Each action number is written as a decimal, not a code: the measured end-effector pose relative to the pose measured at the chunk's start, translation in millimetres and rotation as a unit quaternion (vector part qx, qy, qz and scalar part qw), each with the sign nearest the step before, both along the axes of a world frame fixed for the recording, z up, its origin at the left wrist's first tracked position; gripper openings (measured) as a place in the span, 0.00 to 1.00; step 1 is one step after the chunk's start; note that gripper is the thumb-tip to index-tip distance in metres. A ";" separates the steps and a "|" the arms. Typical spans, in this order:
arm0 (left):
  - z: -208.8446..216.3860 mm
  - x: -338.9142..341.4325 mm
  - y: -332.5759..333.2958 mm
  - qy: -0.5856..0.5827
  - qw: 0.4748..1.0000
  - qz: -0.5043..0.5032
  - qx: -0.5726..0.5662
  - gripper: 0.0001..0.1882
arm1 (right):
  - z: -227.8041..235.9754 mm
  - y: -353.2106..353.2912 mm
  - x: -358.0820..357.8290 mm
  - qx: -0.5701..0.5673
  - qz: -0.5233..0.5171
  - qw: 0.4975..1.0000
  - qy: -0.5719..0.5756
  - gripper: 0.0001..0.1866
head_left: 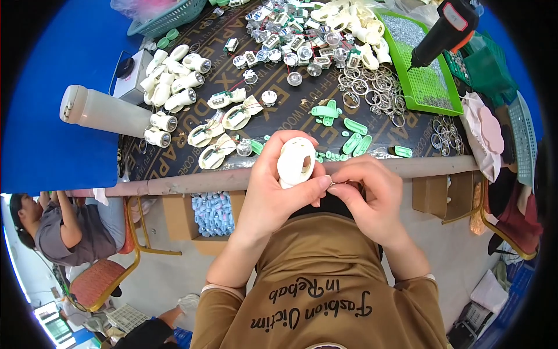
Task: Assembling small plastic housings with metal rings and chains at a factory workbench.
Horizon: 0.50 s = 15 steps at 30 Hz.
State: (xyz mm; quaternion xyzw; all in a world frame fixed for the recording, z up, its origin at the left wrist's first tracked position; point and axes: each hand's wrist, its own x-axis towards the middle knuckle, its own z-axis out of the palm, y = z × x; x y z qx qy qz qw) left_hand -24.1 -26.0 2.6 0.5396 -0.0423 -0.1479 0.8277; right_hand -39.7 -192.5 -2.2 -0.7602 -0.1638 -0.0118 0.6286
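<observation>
My left hand (276,183) is closed around a cream plastic flashlight housing (296,163), with an oval opening in its upper face. Close beside it, my right hand (370,195) pinches a small metal piece (332,184) between thumb and fingertips. My left thumb tip meets that piece too; most of it is hidden by the fingers. Just beyond the hands lie green oval plastic covers (356,127) and small green buttons (330,156). Opened cream housings (214,152) with wires and lamp parts rest left of the hands.
Finished-looking small flashlights (183,81) lie left, near a white bottle (104,111). Circuit and lens parts (293,49) pile up at the back, with key rings (372,87) beside a green basket (430,87). An electric screwdriver (444,32) hangs above it. Another person (64,224) sits left.
</observation>
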 end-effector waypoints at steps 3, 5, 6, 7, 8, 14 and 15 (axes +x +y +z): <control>-0.5 2.4 1.3 0.011 1.000 -0.017 -0.009 0.21 | 3.6 -0.8 0.6 -0.127 -0.052 0.971 -0.197 0.07; -3.1 3.7 2.3 0.041 0.997 -0.030 -0.049 0.22 | 3.7 0.9 -0.3 -0.135 -0.056 0.967 -0.208 0.08; -5.2 3.0 2.5 0.042 0.998 -0.030 -0.048 0.22 | 3.8 1.8 -0.8 -0.143 -0.060 0.964 -0.218 0.09; -7.6 2.2 2.5 0.033 0.997 -0.024 -0.062 0.21 | 4.5 2.1 -1.1 -0.142 -0.060 0.963 -0.219 0.09; -9.6 1.2 2.7 0.025 0.997 -0.018 -0.076 0.20 | 5.4 2.4 -1.3 -0.134 -0.065 0.964 -0.219 0.09; -16.3 -11.3 2.8 -0.013 0.978 -0.055 -0.199 0.25 | 24.1 -0.3 5.6 -0.127 -0.084 0.964 -0.219 0.11; -15.5 -14.1 1.9 -0.015 0.977 -0.054 -0.203 0.28 | 26.2 1.2 8.0 -0.140 -0.084 0.950 -0.266 0.11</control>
